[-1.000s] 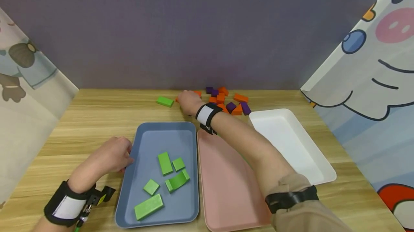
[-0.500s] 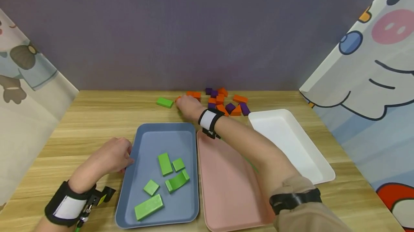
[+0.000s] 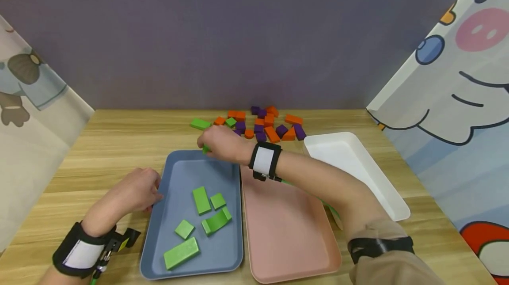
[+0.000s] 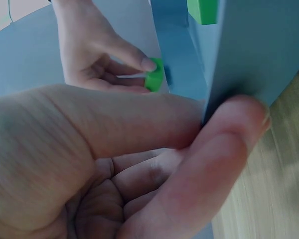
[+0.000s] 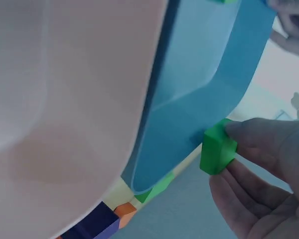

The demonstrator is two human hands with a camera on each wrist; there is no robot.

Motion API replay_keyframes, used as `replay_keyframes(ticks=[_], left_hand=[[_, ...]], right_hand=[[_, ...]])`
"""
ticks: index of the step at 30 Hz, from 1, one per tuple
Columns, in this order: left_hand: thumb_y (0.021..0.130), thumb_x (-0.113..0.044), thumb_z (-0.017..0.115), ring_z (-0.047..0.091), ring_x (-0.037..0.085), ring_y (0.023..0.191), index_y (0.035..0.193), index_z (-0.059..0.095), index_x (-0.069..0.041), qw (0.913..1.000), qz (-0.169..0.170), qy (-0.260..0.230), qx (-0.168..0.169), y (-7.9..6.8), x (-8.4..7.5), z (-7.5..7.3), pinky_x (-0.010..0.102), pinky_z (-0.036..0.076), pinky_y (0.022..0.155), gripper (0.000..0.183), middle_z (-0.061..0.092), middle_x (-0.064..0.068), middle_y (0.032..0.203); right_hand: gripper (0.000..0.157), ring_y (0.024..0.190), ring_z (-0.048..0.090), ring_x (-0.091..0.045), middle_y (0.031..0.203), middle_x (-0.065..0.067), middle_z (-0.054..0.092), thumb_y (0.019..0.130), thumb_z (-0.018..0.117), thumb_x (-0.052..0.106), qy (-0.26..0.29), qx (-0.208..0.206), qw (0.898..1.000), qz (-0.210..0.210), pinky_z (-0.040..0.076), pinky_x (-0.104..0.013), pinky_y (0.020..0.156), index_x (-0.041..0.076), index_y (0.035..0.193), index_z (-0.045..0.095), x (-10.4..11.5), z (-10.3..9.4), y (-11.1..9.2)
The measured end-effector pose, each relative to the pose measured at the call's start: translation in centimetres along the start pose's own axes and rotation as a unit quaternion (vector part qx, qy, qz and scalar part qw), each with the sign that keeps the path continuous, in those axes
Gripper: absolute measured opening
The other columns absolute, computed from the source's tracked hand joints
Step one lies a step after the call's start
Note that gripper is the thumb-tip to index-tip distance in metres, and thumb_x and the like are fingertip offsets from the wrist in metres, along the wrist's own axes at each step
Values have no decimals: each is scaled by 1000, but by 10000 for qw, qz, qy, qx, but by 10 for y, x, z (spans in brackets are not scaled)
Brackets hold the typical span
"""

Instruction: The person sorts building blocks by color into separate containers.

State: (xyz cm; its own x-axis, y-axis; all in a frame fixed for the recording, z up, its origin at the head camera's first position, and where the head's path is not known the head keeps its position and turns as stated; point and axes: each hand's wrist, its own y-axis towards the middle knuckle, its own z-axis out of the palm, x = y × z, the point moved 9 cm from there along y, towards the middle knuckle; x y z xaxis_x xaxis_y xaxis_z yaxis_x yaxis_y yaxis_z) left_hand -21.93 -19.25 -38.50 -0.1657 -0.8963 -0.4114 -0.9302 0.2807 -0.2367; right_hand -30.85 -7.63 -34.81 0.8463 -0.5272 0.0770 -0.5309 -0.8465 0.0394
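My right hand [image 3: 224,143] pinches a small green block [image 5: 218,147] between thumb and fingers, just over the far rim of the blue tray [image 3: 159,232]. In the left wrist view the same green block [image 4: 153,75] shows past the tray's wall. My left hand [image 3: 137,190] holds the left rim of the tray, its thumb and forefinger pinching the wall in the left wrist view. Inside the tray lie several green blocks, among them a long block [image 3: 181,253], an arched block [image 3: 216,221] and a small cube [image 3: 184,229].
A pink tray [image 3: 292,232] stands right beside the blue one, and a white tray [image 3: 354,165] sits farther right. Along the back lie several orange and purple blocks, plus a green block [image 3: 200,123] and a green cube [image 3: 231,122]. A grey wall [image 3: 238,37] rises behind the table.
My right hand has come from the block pile toward me and slightly left, now with a green block in its fingers. My left hand stays on the tray rim.
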Motion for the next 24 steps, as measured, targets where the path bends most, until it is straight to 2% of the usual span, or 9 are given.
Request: replay_keyframes(ticks=[3,6,12,16,24], left_hand=[[78,-5,66,52,11,43,81,60,4,10000,-1,-20,-11,0,1,0,28,41,52,11,55,-3,44],[78,-5,66,52,11,43,79,60,2,10000,-11,-35,-1,0,1,1,28,41,52,9,56,-3,44],[79,-6,67,53,11,45,86,61,6,10000,7,6,80,0,0,0,29,43,55,15,57,-3,46],[80,-6,67,54,11,45,89,61,8,9999,-33,-25,104,0,0,0,29,44,56,17,57,-3,46],[79,-6,67,54,11,44,87,61,6,9999,-40,-27,103,0,0,1,28,43,55,15,56,-4,45]], right_hand=[[21,88,63,-8,99,2,71,83,73,20,14,121,9999,-98,51,-23,80,13,103,73,7,3,-6],[24,92,62,-9,102,2,70,83,72,22,58,416,9988,-246,50,-22,81,14,106,73,16,11,-15],[20,93,63,-9,102,3,70,84,71,21,15,960,9924,-774,50,-21,80,17,103,72,41,29,-39],[24,93,62,-8,103,3,70,83,72,21,-23,1240,9880,-915,49,-20,79,18,106,72,53,39,-50],[26,88,61,-5,100,4,70,81,73,20,0,1279,9866,-1016,49,-18,74,17,107,72,61,44,-59]])
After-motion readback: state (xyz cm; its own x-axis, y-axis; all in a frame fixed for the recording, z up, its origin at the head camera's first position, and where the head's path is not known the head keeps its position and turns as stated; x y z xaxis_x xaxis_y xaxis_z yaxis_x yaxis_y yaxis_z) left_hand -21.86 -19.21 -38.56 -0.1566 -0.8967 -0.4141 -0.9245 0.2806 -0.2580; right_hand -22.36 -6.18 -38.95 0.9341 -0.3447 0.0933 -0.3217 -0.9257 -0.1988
